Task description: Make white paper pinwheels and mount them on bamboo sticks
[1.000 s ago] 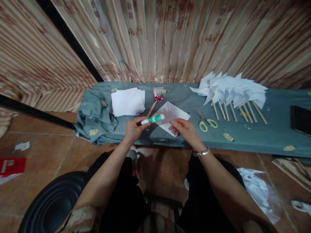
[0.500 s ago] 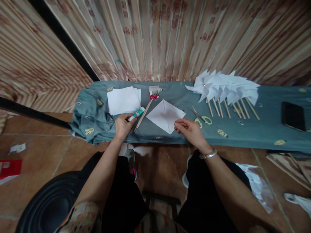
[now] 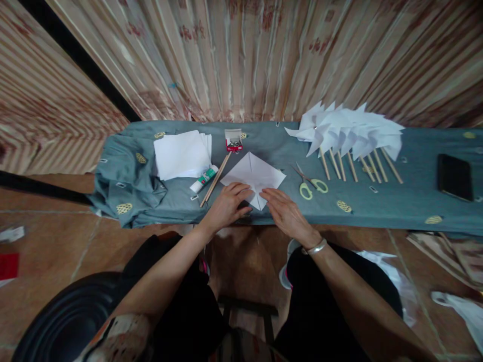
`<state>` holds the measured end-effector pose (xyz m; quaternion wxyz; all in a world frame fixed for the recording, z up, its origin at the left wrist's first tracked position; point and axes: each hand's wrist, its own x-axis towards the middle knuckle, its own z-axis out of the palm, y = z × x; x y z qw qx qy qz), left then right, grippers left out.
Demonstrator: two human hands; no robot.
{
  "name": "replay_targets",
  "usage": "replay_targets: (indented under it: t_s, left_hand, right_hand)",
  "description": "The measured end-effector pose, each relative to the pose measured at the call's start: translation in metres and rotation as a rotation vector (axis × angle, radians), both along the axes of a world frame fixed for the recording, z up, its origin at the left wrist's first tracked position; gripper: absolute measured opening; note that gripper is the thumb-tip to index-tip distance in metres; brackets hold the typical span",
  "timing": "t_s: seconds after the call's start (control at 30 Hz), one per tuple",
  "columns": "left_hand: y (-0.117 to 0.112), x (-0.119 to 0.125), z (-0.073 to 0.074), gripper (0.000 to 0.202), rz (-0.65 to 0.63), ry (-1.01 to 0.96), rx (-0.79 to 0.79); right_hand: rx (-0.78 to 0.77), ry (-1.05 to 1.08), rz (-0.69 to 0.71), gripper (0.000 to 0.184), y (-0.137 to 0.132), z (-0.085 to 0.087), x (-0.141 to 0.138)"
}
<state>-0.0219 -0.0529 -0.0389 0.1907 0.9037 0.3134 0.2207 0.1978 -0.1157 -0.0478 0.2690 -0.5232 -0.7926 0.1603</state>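
Note:
A creased square of white paper (image 3: 250,168) lies cornerwise on the cloth-covered bench in front of me. My left hand (image 3: 228,203) rests on its lower left edge, fingers stretched out flat. On the lower right edge lie the extended fingers of my right hand (image 3: 285,211). Both hands touch the paper and neither grips it. Left of the paper are thin wooden sticks (image 3: 216,180) and a green-and-white glue stick (image 3: 204,180). Scissors (image 3: 310,182) with pale green handles lie to the right. An open red box (image 3: 234,142) of small metal pins stands behind the paper.
A stack of white paper (image 3: 181,155) lies at the left. Several paper pinwheels (image 3: 350,131) on wooden sticks overlap at the back right. A black phone (image 3: 455,177) is farther right. The grey-green cloth (image 3: 385,206) covers the bench; a curtain (image 3: 241,60) hangs behind.
My left hand has let go of the glue stick, which now lies beside the sticks, and moved right onto the paper. My right hand has shifted slightly left, its fingers flattening on the paper.

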Motion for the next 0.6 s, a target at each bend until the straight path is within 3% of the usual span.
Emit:
replay_targets:
  t_s: [0.33, 0.6]
  left_hand:
    - [0.009, 0.003, -0.011, 0.025, 0.024, -0.043, 0.085]
    - [0.012, 0.009, -0.012, 0.022, 0.188, -0.262, -0.048]
  right_hand:
    - [-0.029, 0.044, -0.015, 0.041, 0.003, 0.004, 0.001]
    - [-0.009, 0.149, -0.128, 0.035, 0.01, 0.008, -0.011]
